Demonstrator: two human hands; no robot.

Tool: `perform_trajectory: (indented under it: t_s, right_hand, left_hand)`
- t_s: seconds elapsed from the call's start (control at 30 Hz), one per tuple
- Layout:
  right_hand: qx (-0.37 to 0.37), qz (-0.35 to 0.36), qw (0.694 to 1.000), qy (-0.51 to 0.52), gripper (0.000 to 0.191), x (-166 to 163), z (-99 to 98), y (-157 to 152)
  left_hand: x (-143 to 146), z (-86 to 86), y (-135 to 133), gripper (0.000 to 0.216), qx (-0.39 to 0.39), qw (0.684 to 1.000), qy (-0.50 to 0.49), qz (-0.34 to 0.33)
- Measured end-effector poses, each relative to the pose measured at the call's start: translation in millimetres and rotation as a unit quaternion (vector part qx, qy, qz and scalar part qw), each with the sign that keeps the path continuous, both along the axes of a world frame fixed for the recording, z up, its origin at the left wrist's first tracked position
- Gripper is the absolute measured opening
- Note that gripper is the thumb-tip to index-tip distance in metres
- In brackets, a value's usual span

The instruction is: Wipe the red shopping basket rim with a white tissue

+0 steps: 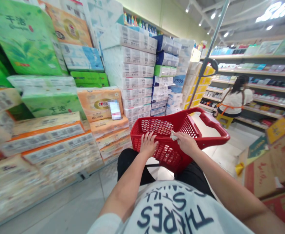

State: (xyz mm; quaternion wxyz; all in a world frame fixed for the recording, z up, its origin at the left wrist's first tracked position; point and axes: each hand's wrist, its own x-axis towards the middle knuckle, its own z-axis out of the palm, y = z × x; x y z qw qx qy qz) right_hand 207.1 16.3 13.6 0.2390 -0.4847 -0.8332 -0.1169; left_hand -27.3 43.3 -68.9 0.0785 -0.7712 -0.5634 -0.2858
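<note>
A red plastic shopping basket (201,125) rests tilted against my lap, its open top facing away from me. My left hand (147,144) grips the near rim of the basket, fingers curled over the edge. My right hand (186,142) is closed on a small crumpled white cloth (173,136) and presses it against the basket's rim on the right. The basket's red handle (214,125) loops out to the right. Its inside shows no goods.
Stacked packs of tissue and toilet paper (59,97) fill the left side from floor upward. A grey metal pole (209,52) rises behind the basket. A person in an orange apron (233,99) crouches by shelves at the right. Cardboard boxes (276,156) stand at the right.
</note>
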Motion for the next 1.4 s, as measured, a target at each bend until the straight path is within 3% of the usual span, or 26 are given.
perform_trajectory:
  t_s: [0.07, 0.2, 0.47, 0.83, 0.93, 1.03, 1.1, 1.2, 1.3, 1.4]
  right_hand:
    - [0.001, -0.024, 1.000, 0.000, 0.040, 4, 3.3, -2]
    - [-0.014, 0.000, 0.999, -0.044, 0.045, 9, 8.9, -6]
    - [-0.030, -0.065, 0.996, -0.044, 0.048, 16, 12.7, -5]
    - [-0.030, -0.130, 0.984, -0.118, 0.049, -16, 14.2, -22]
    - [-0.027, -0.107, 0.984, -0.139, 0.052, -28, 12.2, -26]
    - [-0.033, -0.074, 0.986, -0.144, 0.052, -39, 11.9, -24]
    - [-0.057, -0.057, 0.987, -0.135, 0.049, -42, 18.0, -20]
    - [-0.127, -0.047, 0.984, -0.114, 0.044, -35, 37.4, -12]
    - [-0.195, -0.097, 0.970, -0.112, 0.042, -22, 55.6, -9]
    - [-0.191, -0.128, 0.968, -0.104, 0.042, -18, 60.8, -14]
  left_hand:
    - [0, 0.7, 0, 0.044, 0.000, 1.000, 0.003, 0.000]
    - [-1, 2.6, 2, 0.047, -0.002, 1.000, 0.014, 0.000]
    - [-4, 8.7, 9, 0.052, -0.022, 0.999, 0.043, -0.012]
    - [-6, 20.8, 24, 0.072, -0.119, 0.990, 0.070, 0.030]
    - [-1, 29.4, 25, 0.072, -0.147, 0.986, 0.072, 0.037]
    - [13, 35.6, 18, 0.070, -0.137, 0.987, 0.081, -0.016]
    - [24, 36.1, 12, 0.070, -0.118, 0.984, 0.105, -0.084]
    - [33, 33.5, 6, 0.070, -0.119, 0.984, 0.098, -0.090]
    - [34, 31.6, 6, 0.069, -0.115, 0.984, 0.107, -0.090]
    - [34, 32.5, 7, 0.066, -0.114, 0.983, 0.119, -0.081]
